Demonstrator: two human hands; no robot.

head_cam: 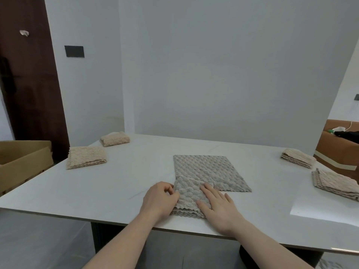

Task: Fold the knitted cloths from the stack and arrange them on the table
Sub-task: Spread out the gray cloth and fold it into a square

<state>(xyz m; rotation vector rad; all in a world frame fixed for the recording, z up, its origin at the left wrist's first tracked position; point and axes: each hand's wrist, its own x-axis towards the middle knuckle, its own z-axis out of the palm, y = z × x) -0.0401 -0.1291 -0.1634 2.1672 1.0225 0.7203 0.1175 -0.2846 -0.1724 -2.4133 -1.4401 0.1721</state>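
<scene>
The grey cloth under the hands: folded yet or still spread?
Partly folded: the grey cloth has its near end doubled over, under the left hand and right hand; the far part lies flat.

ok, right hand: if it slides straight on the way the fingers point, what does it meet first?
Probably the flat grey cloth. The right hand lies flat on the folded cloth, fingers pointing away and slightly left, toward it.
</scene>
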